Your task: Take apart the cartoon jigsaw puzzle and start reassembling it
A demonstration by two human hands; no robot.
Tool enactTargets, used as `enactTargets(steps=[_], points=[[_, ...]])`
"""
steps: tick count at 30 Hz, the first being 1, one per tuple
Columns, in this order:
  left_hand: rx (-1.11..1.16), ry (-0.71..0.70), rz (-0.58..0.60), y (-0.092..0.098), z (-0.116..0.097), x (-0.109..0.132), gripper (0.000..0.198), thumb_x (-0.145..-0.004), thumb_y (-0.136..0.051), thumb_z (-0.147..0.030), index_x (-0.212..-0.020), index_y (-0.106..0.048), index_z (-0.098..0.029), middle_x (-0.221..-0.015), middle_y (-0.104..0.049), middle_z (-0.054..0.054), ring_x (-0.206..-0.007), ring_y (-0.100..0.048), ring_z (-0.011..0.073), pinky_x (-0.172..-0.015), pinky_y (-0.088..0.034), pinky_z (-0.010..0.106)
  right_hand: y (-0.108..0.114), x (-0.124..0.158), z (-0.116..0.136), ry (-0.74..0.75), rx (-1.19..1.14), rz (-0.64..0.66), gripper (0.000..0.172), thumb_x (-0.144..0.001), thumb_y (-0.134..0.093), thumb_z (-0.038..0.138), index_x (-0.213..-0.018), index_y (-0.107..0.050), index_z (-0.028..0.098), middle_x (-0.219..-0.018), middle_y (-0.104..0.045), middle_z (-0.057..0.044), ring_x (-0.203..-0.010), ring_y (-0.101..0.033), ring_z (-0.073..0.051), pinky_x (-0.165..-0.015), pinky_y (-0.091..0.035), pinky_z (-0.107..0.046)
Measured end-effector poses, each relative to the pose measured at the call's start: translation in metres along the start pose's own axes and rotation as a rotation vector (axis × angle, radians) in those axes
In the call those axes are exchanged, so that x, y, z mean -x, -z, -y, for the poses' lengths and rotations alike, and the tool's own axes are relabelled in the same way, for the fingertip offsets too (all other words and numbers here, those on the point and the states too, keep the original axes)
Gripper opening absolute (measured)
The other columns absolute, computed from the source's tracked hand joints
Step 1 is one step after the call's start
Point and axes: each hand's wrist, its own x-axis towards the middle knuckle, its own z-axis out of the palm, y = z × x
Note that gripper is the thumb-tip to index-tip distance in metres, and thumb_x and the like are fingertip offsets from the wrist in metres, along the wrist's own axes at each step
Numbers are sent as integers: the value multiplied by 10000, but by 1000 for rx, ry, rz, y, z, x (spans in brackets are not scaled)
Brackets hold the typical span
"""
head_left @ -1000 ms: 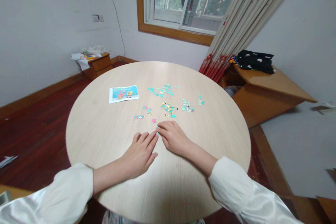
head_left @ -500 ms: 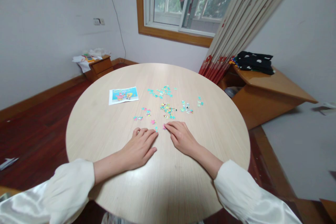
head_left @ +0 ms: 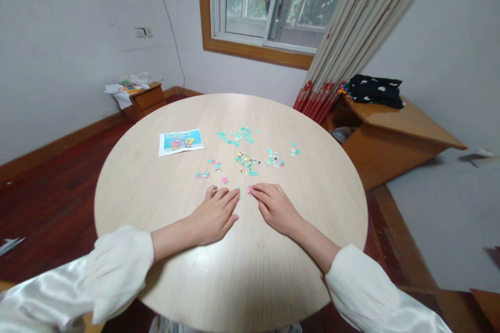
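The left hand (head_left: pixel 216 217) rests on the round bench (head_left: pixel 250 281) with its fingers a bit bent. Its fingertips are at a small blue piece (head_left: pixel 239 188). The right hand (head_left: pixel 278 210) has its fingertips at a small pink piece (head_left: pixel 249 190). I can't tell if either hand is pinching its piece or just touching it. Both pieces lie between the fingertips, near each other with a gap. More bits (head_left: pixel 245 160) sit past the hands, and a picture (head_left: pixel 182 141) lies farther left.

Small pink puzzle piece (head_left: pixel 249 190), turquoise piece (head_left: pixel 240 195) near it, apart
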Motion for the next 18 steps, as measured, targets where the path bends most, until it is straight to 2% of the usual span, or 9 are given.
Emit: enactTargets(steps=[5, 11, 15, 18], points=[[112, 10, -60, 0, 3, -21, 380, -957, -336, -305, -1242, -526, -142, -1291, -543, 135, -1099, -466, 283, -953, -276, 471, 4, 9, -3, -33, 21, -54, 364, -843, -411, 43, -1115, -617, 171, -1084, -666, -118, -1036, -600, -217, -870, -476, -418], [172, 41, -216, 0, 19, -18, 385, -922, -311, -189, -1222, -553, -197, -1111, -558, 117, -1008, -453, 257, -873, -333, 436, 2, 9, -2, -65, 14, -60, 373, -843, -411, 47, -1138, -600, 172, -1071, -656, -118, -1031, -583, -229, -867, -477, -426], [96, 29, -135, -1, 19, -14, 478, -816, -400, -144, -1271, -537, -199, -1101, -514, 132, -994, -437, 280, -865, -336, 455, 3, 8, -1, -70, 2, -60, 389, -839, -401, 43, -1153, -586, 178, -1053, -651, -117, -1017, -576, -230, -859, -475, -429], [68, 11, -74, 0, 15, -14, 482, -805, -402, -146, -1268, -536, -169, -1108, -511, 144, -1001, -439, 285, -880, -334, 459, 6, 7, 1, -78, 5, -47, 377, -837, -396, 38, -1138, -586, 163, -1051, -646, -123, -1015, -568, -233, -857, -474, -424]])
